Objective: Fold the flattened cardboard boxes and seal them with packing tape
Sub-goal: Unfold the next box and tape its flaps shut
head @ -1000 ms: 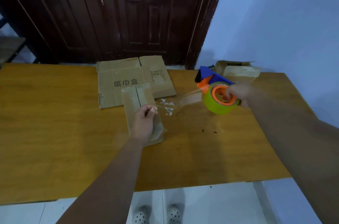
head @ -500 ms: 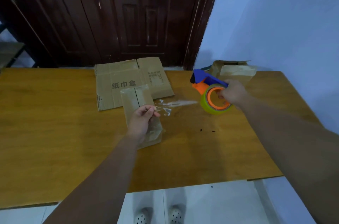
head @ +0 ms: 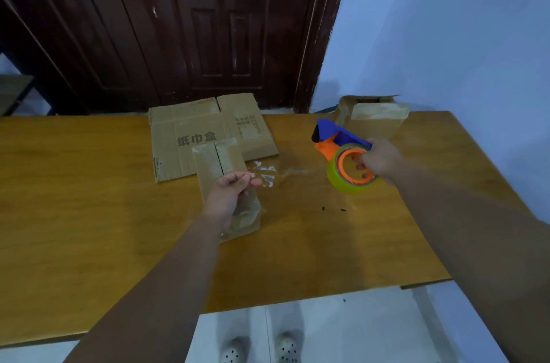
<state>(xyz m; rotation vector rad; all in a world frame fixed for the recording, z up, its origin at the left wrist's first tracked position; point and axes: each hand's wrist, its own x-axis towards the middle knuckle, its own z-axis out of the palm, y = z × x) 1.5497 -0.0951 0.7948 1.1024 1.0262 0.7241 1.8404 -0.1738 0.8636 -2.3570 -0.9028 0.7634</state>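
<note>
A small folded cardboard box (head: 218, 162) wrapped in clear tape stands on the wooden table (head: 89, 214). My left hand (head: 229, 199) hovers over its near part and pinches the end of a clear tape strip (head: 265, 172). The strip runs right, low over the table, toward the tape dispenser (head: 345, 163), a blue and orange holder with a yellow-green roll. My right hand (head: 379, 159) grips that dispenser with fingers through the roll's core. Behind the small box lies a flattened cardboard box (head: 184, 136) with printed characters.
A second folded box (head: 375, 117) with open top flaps stands at the table's far right, close behind the dispenser. A dark wooden door (head: 178, 26) and a blue wall (head: 446, 35) lie beyond the table. My feet show below the near edge.
My right hand has brought the dispenser down and a little left toward the table, so the tape strip slackened and shortened. My left hand's fingers closed into a pinch on the tape end.
</note>
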